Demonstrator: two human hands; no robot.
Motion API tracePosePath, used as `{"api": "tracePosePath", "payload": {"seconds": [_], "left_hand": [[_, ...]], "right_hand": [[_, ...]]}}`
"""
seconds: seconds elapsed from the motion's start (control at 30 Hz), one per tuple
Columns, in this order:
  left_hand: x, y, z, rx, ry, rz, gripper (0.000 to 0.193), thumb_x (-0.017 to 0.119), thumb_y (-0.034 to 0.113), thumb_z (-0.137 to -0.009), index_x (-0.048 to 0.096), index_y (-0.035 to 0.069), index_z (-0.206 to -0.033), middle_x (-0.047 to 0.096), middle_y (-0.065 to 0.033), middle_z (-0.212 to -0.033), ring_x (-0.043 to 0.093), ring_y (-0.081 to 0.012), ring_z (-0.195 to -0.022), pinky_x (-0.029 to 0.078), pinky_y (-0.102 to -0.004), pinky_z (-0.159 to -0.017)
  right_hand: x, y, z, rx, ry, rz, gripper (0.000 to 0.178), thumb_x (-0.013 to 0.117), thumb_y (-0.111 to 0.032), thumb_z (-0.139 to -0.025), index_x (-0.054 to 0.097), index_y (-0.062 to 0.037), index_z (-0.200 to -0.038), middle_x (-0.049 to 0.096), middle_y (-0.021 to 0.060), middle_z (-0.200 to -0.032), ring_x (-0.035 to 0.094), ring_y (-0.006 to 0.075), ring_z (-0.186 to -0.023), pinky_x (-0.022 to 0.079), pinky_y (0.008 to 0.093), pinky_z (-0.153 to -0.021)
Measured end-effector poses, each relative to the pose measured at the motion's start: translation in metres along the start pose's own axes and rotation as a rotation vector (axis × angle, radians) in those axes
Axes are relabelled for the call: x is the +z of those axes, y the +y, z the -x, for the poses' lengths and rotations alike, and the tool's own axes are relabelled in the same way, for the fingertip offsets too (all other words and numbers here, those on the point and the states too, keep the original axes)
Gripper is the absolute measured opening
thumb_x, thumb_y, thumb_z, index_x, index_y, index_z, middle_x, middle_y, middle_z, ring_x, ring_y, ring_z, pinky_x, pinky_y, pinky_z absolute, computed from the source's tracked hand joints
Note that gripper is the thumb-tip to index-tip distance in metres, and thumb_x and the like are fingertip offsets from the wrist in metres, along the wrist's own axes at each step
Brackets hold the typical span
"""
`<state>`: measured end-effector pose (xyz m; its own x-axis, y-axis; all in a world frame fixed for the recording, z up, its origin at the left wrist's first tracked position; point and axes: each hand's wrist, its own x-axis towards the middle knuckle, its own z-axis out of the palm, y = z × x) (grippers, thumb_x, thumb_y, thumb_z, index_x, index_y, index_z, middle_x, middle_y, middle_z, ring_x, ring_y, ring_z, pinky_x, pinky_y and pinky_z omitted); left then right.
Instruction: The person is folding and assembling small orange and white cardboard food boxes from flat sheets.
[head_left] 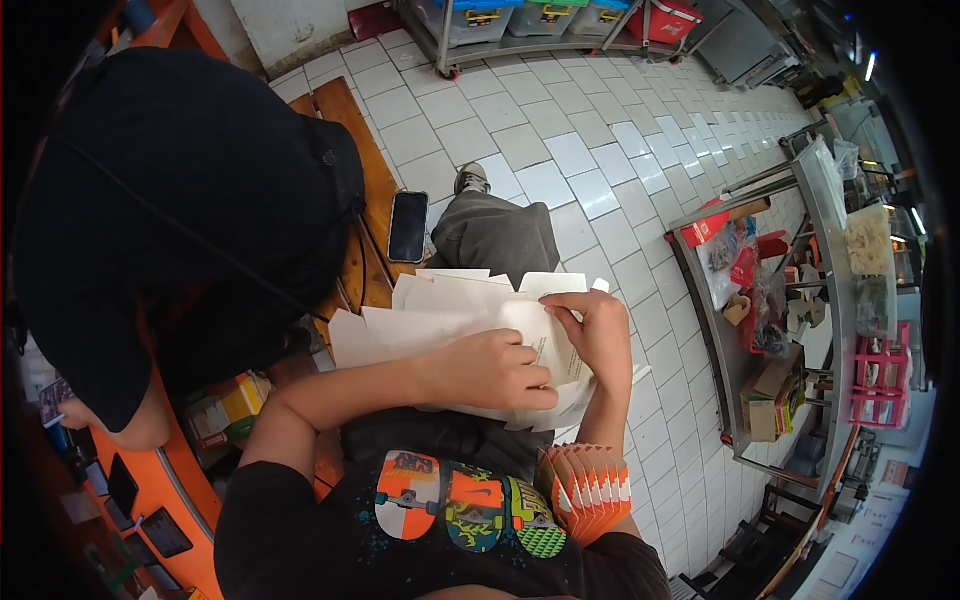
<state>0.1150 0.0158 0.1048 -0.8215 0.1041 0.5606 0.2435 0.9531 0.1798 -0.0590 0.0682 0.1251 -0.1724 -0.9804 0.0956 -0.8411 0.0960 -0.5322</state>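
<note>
Across my lap lies a loose pile of white paperboard blanks (pixel 420 325), flat and overlapping, with tabbed edges. On top is a white carton blank (pixel 524 322) with rounded flaps and small dark print. My right hand (pixel 597 328) pinches its upper right edge between thumb and fingers. My left hand (pixel 490 372) rests on the lower part of the blank, fingers curled in; what is beneath them is hidden. Against my right forearm sits a nested stack of orange-and-white cartons (pixel 588 492) with brown insides.
On my left a person in black (pixel 190 180) sits close, holding a phone (pixel 56 402). Another phone (pixel 408 227) lies on the wooden bench (pixel 345 110). An orange table (pixel 185 480) is at lower left. A metal rack (pixel 715 350) with boxes and bags stands on the right.
</note>
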Motion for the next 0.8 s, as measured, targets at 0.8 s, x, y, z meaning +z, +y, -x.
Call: {"api": "tracePosePath", "payload": {"seconds": [0.8], "left_hand": [[-0.051,-0.061,0.043,-0.978,1.06,0.658,0.017,0.053,0.017,-0.093,0.046,0.002,-0.095,0.048,0.0027,-0.067,0.039,0.0004,-0.06,0.031,-0.0153,-0.053]], "right_hand": [[-0.03,-0.003,0.024,0.111,0.089,-0.989,0.051,0.062,-0.02,-0.083,0.045,0.0022,-0.125,0.053,0.0127,-0.119,0.057,0.0183,-0.096,0.043,0.0319,-0.086]]}}
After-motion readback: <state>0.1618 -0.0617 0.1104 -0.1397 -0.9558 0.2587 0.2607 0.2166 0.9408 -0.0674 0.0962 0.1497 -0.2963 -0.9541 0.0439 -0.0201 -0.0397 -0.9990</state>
